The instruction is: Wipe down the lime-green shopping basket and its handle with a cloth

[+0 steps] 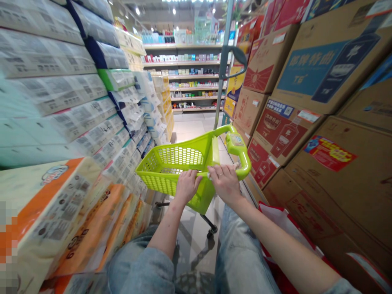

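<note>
Both our left hand [186, 186] and right hand [226, 183] grasp the green cart [181, 155] by its near rim; we judge its plastic light, stiff, best held there.

Standing on the pale floor [192, 127], shadowed in places: a lime-green cart [167, 182]. Ranged along the tiered shelves [183, 64] farther off: rows of small, many-coloured packages [199, 57].

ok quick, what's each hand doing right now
Left hand: closed over the near rim of the green cart.
Right hand: closed on the cart's near edge, over pale crumpled material.
</note>
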Action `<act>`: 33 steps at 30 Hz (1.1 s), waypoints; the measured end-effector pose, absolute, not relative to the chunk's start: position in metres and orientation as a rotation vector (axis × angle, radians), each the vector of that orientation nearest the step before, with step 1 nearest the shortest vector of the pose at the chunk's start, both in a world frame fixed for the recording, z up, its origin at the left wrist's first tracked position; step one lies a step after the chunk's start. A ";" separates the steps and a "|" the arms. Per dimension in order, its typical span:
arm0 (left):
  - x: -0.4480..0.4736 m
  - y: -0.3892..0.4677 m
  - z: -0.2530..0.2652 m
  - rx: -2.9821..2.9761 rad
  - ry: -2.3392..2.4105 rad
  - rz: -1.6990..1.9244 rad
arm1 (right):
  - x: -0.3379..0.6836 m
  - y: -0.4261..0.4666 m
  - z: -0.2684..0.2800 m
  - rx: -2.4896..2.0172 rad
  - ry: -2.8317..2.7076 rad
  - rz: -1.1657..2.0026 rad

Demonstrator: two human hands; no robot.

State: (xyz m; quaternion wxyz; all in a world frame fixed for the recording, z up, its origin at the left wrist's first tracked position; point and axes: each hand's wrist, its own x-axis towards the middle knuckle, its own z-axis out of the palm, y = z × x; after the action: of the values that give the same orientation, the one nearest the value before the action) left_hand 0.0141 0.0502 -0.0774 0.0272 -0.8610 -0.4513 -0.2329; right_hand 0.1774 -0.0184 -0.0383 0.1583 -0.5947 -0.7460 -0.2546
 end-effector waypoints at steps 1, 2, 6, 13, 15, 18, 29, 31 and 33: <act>0.015 0.050 -0.077 -2.658 -1.397 -0.720 | 0.175 -0.020 -0.044 -1.679 -2.102 -0.758; 0.016 0.050 -0.077 -2.657 -1.400 -0.726 | 0.174 -0.021 -0.048 -1.672 -2.076 -0.783; 0.021 0.050 -0.079 -2.650 -1.410 -0.741 | 0.176 -0.019 -0.046 -1.704 -2.084 -0.827; 0.036 0.047 -0.077 -2.614 -1.418 -0.655 | 0.188 -0.009 -0.040 -1.736 -2.002 -0.794; 0.042 0.045 -0.077 -2.604 -1.431 -0.664 | 0.184 -0.010 -0.050 -1.678 -1.961 -0.859; 0.048 0.043 -0.078 -2.609 -1.433 -0.668 | 0.175 -0.010 -0.067 -1.570 -1.943 -0.949; 0.042 0.052 -0.081 -2.824 -1.328 -0.697 | 0.226 -0.032 -0.061 -1.580 -1.835 -0.843; 0.042 0.054 -0.080 -2.844 -1.340 -0.691 | 0.238 -0.035 -0.056 -1.630 -1.733 -0.858; 0.042 0.055 -0.078 -2.858 -1.343 -0.694 | 0.242 -0.034 -0.054 -1.653 -1.674 -0.863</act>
State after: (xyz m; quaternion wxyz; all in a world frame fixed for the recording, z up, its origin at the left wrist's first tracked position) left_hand 0.0420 0.0552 -0.0785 -0.0456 -0.8831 -0.4149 -0.2144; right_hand 0.2418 -0.0336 -0.0544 0.3123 -0.6267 -0.6346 -0.3271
